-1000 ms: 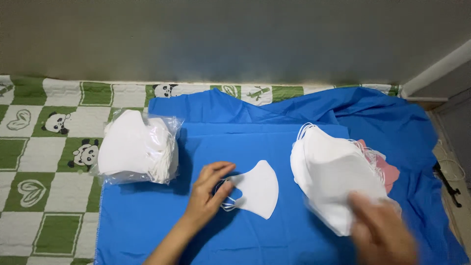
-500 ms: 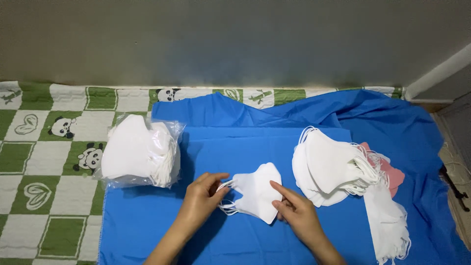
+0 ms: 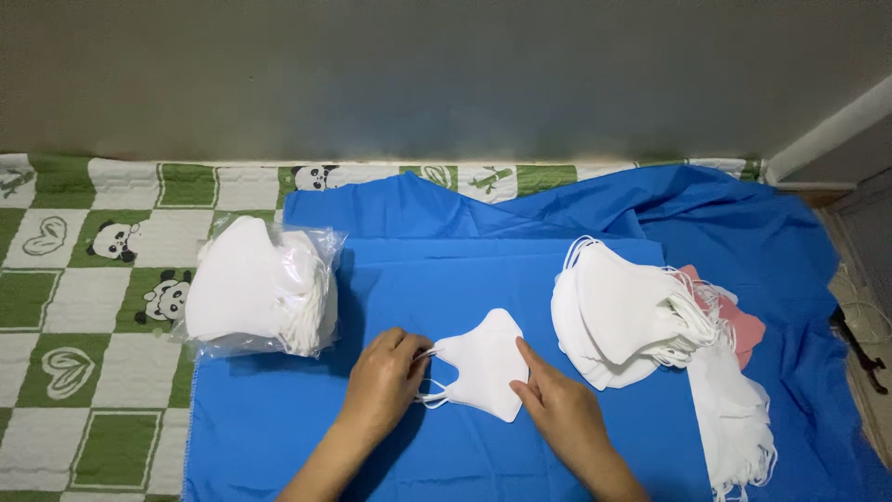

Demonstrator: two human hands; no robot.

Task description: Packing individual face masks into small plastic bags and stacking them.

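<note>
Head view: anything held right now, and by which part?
One white face mask lies on the blue cloth. Left hand pinches its ear loops; right hand presses a fingertip on its right edge.

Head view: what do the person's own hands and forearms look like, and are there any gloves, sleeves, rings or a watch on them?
Both hands are bare. The left hand and right hand wear no gloves, and no rings show on the fingers in view. Both forearms are uncovered down to the bottom edge of the picture, with no sleeve, watch or wristband showing. The nails look short and unpainted.
</note>
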